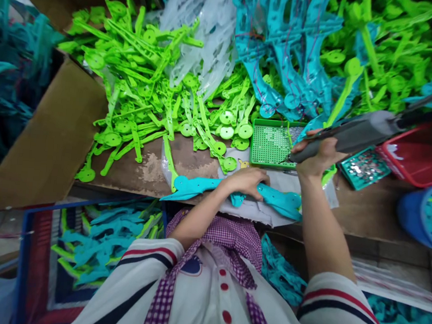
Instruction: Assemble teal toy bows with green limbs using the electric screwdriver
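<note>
My left hand [247,181] is closed over the middle of a long blue plastic part [199,184], which lies along the table's front edge on a pale cloth [272,212]. In my right hand [318,158] is a grey electric screwdriver [358,131], its body slanting up to the right and its bit pointing left. The bit is over the right side of a green perforated basket [270,145], in which small metal pieces lie. A lime-green arm-shaped part [168,160] rests beside the left end of the blue part.
Lime-green parts [132,84] are heaped at the back left, with clear plastic [208,30] and blue parts [286,47] beyond. A teal tray [366,167] of small metal pieces, a red bin [424,155] and a blue tub [411,214] stand right. A cardboard flap [48,132] juts out left.
</note>
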Action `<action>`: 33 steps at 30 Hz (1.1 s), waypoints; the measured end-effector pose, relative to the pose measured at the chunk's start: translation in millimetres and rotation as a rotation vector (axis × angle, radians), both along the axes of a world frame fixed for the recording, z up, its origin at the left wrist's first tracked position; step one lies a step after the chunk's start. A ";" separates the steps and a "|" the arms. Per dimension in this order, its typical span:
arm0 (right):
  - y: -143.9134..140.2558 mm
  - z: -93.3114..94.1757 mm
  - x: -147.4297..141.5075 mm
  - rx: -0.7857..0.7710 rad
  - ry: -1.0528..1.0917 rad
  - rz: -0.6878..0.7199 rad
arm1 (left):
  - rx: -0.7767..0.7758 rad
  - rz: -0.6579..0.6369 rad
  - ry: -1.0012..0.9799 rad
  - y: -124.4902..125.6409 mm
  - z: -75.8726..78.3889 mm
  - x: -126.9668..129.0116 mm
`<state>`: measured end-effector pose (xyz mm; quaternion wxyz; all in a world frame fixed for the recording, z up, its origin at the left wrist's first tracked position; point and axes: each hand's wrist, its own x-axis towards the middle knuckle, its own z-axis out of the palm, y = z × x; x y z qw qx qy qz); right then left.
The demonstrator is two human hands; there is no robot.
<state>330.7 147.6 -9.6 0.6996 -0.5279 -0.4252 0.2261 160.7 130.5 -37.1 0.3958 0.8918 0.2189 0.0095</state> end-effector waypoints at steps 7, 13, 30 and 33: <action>1.3 -3.0 -1.8 0.047 0.055 -0.020 | 0.008 0.023 -0.006 -0.9 -8.3 0.7; 1.3 -3.6 -3.2 0.059 0.085 0.046 | -0.004 0.011 0.001 1.0 -7.3 1.4; -118.8 53.3 20.6 0.064 0.116 -0.039 | 0.052 0.049 0.003 -5.9 -2.4 -3.1; -110.7 43.4 21.1 0.012 0.133 -0.003 | 0.058 0.061 0.006 -6.4 -2.7 -2.4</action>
